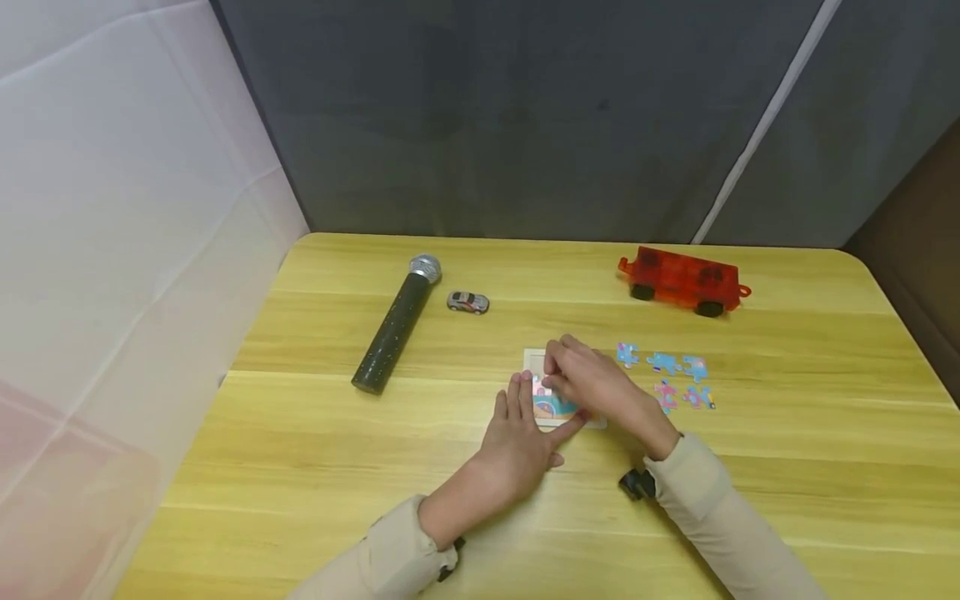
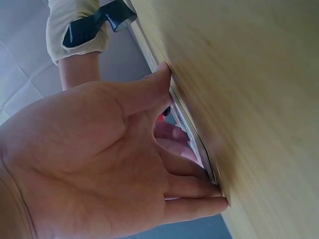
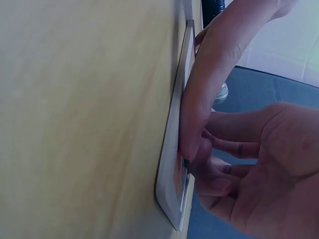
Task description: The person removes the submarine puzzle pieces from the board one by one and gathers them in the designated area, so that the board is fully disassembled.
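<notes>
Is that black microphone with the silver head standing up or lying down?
Lying down: the black microphone with the silver head rests lengthwise on the yellow wooden table.

A light wooden table (image 1: 787, 467) with rounded corners fills the foreground. Behind it hangs a dark grey wall (image 1: 525, 117), crossed by a slanting white strip (image 1: 757, 133). A white creased sheet (image 1: 112, 208) covers the left side.

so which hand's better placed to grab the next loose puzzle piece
Probably the right hand. The loose puzzle pieces lie just to its right, beside the puzzle frame, so its reach is short. The left hand lies with fingers flat on the frame's other side, seemingly steadying it.
</notes>
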`<state>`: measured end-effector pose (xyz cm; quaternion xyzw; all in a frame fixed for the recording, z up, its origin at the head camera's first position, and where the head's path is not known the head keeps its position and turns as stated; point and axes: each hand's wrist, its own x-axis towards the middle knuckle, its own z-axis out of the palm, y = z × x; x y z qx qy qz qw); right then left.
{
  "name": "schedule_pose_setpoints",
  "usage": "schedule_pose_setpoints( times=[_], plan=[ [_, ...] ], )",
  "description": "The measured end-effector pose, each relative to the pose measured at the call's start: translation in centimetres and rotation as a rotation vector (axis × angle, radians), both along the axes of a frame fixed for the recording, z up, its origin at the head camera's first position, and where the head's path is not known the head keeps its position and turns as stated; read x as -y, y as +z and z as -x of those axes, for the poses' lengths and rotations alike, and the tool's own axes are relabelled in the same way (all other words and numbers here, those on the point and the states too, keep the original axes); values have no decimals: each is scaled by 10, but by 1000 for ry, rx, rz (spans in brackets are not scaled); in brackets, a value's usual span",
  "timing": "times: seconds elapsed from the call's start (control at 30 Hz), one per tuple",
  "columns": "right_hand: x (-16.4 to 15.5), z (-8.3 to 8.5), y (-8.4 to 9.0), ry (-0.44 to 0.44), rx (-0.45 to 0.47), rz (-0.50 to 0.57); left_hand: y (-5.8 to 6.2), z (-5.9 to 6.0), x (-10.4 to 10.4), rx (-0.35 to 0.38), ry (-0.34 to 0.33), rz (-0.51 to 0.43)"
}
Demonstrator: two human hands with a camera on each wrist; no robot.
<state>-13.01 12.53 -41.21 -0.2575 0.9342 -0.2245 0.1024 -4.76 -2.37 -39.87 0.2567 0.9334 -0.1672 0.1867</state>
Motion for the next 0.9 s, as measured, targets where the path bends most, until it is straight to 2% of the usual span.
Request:
schedule_pose_setpoints(
  times=[0.2,0.33,0.57,0.9],
  plan=[
    [2,4,-1,-32,90,111,1,-1,0,-2,-1,9],
    [1,5,-3,-55,144,179,0,-4,-2,-37,-9,39],
    [-2,1,-5,-71,156,247,-3,-11,-5,-90,-24,96],
    [-7,3,-6,-49,155,312,-2,-11,-4,-88,-14,87]
  ],
)
